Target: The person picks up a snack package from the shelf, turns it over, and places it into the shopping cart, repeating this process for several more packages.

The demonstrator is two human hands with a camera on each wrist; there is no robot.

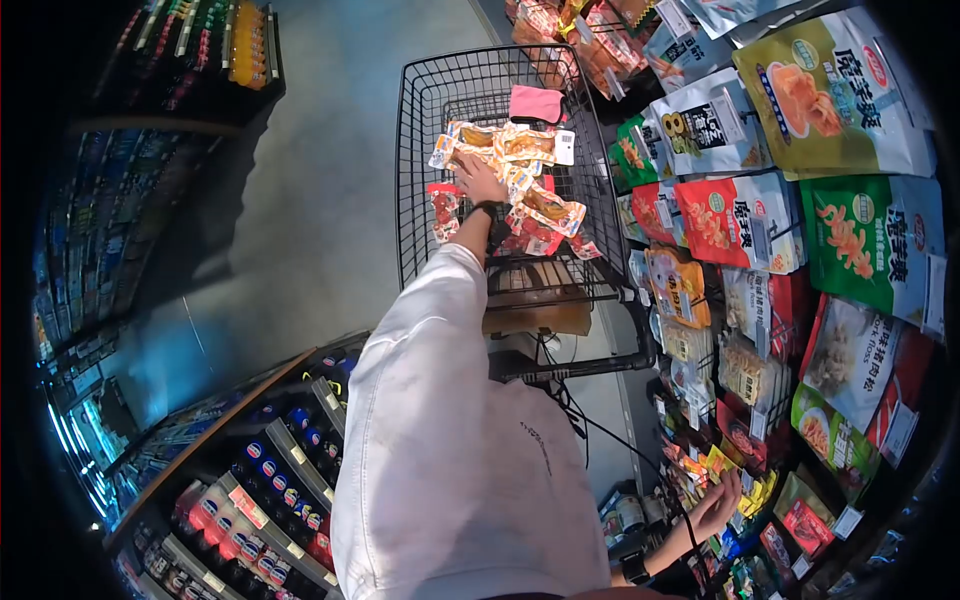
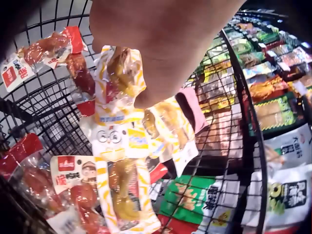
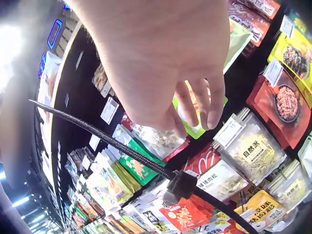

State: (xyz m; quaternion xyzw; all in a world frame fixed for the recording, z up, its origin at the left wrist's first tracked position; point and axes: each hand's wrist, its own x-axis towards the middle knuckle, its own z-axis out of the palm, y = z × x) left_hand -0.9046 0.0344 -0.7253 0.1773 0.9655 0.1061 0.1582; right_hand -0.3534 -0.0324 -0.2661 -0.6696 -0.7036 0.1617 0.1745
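Note:
My left hand (image 1: 480, 180) reaches into a black wire shopping cart (image 1: 402, 170), over white and orange snack packs (image 1: 530, 148) lying in a heap. One such pack (image 2: 117, 80) is right at the thumb in the left wrist view; the other fingertips are hidden there, and I cannot tell whether they grip it. Packs with red ends (image 2: 80, 195) lie around and below the heap. Off to the lower right, my right hand (image 1: 712, 508) hangs in front of the snack shelf, its fingers (image 3: 202, 105) loosely bent and holding nothing.
A pink item (image 1: 536, 104) lies at the cart's far end. Hanging snack bags (image 1: 850, 95) line the shelf close along the right. Bottles (image 1: 270, 480) stand on shelves at lower left, and grey floor (image 1: 310, 170) runs left of the cart. A black cord (image 3: 107, 139) crosses near the right wrist.

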